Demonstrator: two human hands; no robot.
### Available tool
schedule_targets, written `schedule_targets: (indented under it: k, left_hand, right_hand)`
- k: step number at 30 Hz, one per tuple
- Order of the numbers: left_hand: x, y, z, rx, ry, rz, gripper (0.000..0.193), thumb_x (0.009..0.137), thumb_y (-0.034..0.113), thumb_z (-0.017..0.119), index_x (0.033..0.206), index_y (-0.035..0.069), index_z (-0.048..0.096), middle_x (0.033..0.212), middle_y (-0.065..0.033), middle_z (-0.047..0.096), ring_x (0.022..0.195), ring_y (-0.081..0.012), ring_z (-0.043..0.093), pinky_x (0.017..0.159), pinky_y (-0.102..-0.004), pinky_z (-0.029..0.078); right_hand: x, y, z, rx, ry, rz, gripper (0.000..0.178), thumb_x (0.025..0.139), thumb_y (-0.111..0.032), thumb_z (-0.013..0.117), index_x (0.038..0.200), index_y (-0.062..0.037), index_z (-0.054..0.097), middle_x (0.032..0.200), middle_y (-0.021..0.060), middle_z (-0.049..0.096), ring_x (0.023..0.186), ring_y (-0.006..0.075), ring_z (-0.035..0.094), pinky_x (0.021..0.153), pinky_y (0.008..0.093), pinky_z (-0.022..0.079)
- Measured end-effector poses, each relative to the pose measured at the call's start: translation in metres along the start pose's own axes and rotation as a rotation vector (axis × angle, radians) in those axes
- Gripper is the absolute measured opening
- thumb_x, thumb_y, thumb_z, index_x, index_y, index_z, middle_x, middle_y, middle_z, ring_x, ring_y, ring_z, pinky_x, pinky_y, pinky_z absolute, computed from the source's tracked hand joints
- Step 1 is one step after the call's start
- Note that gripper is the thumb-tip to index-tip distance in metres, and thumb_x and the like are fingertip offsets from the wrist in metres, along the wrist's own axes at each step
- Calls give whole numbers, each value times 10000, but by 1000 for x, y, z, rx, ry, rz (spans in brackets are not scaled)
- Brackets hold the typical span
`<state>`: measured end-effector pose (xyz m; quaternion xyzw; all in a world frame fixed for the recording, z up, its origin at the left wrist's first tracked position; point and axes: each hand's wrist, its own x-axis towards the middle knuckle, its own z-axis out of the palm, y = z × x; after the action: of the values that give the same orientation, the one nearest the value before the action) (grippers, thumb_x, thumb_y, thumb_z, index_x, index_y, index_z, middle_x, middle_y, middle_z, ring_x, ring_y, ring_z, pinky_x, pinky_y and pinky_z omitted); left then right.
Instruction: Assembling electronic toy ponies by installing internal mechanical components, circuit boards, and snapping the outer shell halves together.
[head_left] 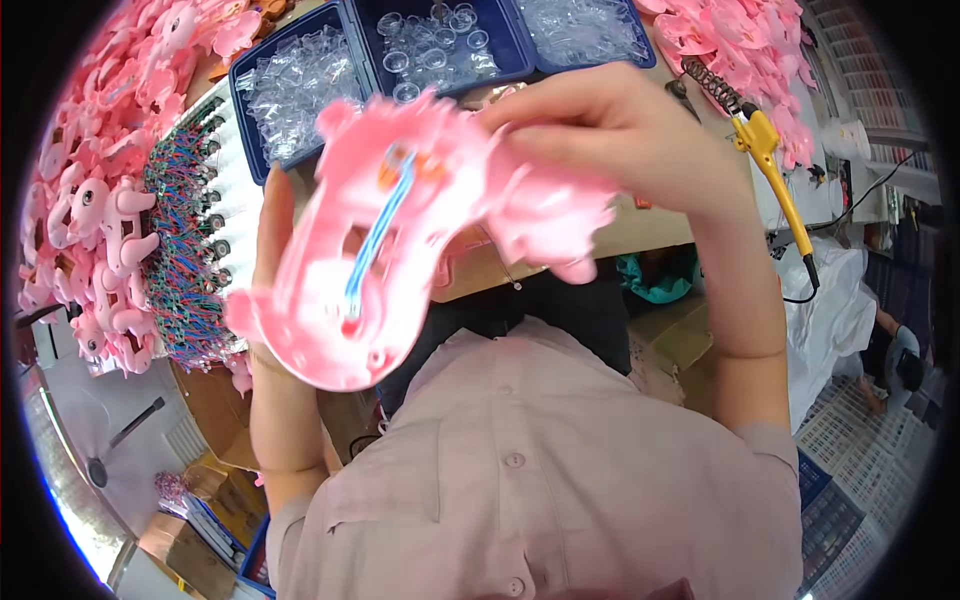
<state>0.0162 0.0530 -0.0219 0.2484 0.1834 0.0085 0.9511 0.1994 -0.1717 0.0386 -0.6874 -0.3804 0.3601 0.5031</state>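
Note:
A hollow pink plastic toy shell [310,260] is held up, its open inside facing me. Blue wires [378,238] run along its inside to a small orange part [428,168] near the top. My left hand [275,225] grips the shell's left side, its fingers partly hidden behind it. My right hand [615,130] is closed at the shell's upper right, beside a jagged-edged pink piece [550,215]. This piece is blurred, and I cannot tell whether it is joined to the shell.
Blue bins [245,105] of clear plastic parts stand at the back. A yellow soldering iron [765,150] is on the right. Wired components [185,250] and piled pink toy bodies [100,215] lie left, with more pink parts [740,45] back right. Another person [890,360] is far right.

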Motion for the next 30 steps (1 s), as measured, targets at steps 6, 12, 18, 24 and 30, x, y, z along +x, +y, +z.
schedule_targets:
  k: [6, 12, 18, 24, 30]
  left_hand:
    - [-29, 21, 27, 457, 24, -78, 730, 621, 101, 704, 1260, -106, 417, 1091, -286, 586, 861, -351, 659, 696, -412, 567]
    - [-25, 8, 8, 622, 328, 229, 382, 863, 66, 585, 1215, -66, 518, 1163, -138, 593, 1003, -197, 613, 856, -324, 495]
    - [-6, -15, 15, 584, 270, 242, 319, 921, 114, 575, 1205, -18, 514, 1113, -116, 623, 955, -160, 626, 817, -311, 514]
    - [9, -33, 12, 617, 209, 170, 319, 884, 123, 635, 1158, -14, 546, 1029, -66, 634, 892, -114, 617, 769, -266, 503]
    - [13, -42, 23, 887, 172, 215, 300, 819, 52, 629, 1083, -70, 555, 965, -71, 642, 846, -106, 602, 737, -261, 498]
  right_hand:
    - [-30, -1, 8, -436, 336, -122, 226, 914, -135, 553, 1088, -25, 647, 969, 62, 667, 763, 105, 572, 681, 241, 450]
    - [-46, 62, 73, -1099, 158, -703, 279, 680, -104, 649, 958, -94, 667, 1094, 29, 579, 821, 141, 543, 656, 283, 440]
    - [-30, 58, 68, -801, -67, -538, 180, 722, -130, 704, 885, -73, 655, 861, 43, 611, 734, 175, 585, 628, 313, 463]
    - [-21, 66, 68, -324, 108, -334, 169, 761, -66, 711, 908, -21, 639, 788, 60, 618, 663, 172, 584, 602, 297, 453]
    - [-26, 54, 75, 323, 252, 187, 120, 804, 9, 625, 922, 28, 622, 812, 30, 598, 682, 97, 529, 581, 238, 415]
